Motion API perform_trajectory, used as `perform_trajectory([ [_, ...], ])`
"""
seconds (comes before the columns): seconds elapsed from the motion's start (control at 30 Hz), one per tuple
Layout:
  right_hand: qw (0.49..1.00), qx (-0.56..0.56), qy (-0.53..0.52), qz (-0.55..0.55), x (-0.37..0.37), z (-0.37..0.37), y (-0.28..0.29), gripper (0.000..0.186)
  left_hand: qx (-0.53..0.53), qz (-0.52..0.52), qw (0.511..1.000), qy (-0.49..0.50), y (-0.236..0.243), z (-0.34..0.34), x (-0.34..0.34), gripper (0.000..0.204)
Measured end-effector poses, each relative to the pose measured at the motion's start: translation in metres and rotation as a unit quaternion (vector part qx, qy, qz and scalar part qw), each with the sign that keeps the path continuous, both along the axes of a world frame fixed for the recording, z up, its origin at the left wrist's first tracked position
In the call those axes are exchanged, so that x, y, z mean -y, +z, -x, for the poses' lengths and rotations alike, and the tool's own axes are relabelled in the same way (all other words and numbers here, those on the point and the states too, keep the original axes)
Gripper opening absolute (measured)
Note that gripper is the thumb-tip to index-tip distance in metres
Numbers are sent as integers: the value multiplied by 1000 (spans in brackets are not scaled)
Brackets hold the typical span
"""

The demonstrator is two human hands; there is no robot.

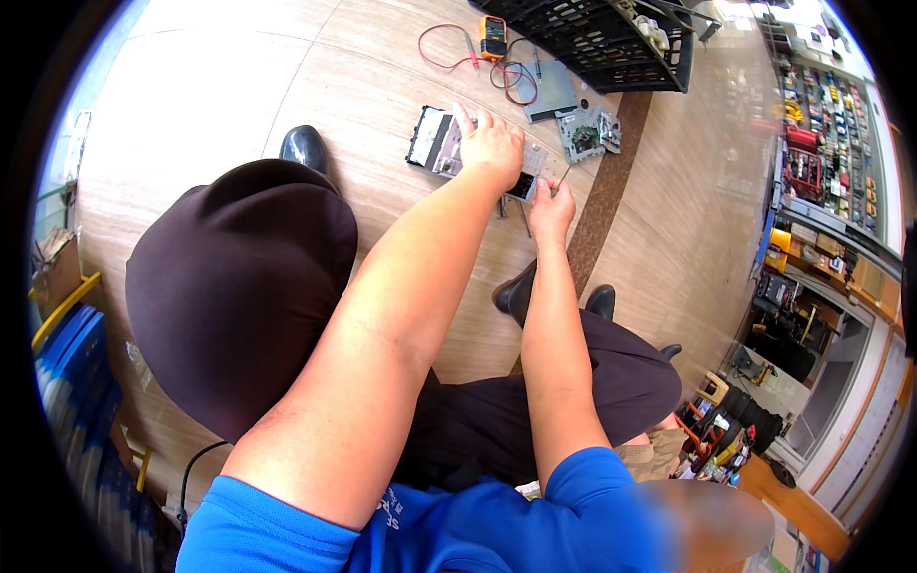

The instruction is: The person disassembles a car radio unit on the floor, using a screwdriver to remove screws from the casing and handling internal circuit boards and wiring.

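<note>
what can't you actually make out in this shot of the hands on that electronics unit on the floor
Head view only:
- Middle of the electronics unit: covered by the left hand.
- Thin tool in the right hand: tip too small to identify.
- Right-hand grip: fingers curl away, contact hidden.
- Circuit board details: too small.
- Shelves at right: bent and blurred by the fisheye rim.

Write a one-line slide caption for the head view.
Left hand steadies an opened electronic unit on the floor; right hand works a screwdriver.
</note>
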State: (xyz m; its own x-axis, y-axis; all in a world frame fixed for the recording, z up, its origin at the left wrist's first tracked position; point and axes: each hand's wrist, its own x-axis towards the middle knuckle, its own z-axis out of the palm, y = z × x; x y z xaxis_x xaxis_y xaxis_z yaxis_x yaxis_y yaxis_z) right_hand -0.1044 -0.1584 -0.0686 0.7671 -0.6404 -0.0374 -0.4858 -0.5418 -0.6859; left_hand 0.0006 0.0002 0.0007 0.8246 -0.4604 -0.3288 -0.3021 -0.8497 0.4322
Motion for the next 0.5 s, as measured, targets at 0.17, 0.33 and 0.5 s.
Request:
perform_trajectory([
  [0.17, 998, -40, 32, 30, -2, 0, 7, 16, 6, -6, 1000, 4, -3, 1, -1, 46],
  [0.33, 985, -56, 93, 135, -19, -4, 30, 17, 0, -8, 1000, 2, -3, 2, -4, 46],
  [0.5, 976, -44, 102, 185, -22, -7, 33, 18, 4, -9, 1000, 2, -3, 1, -1, 47],
])
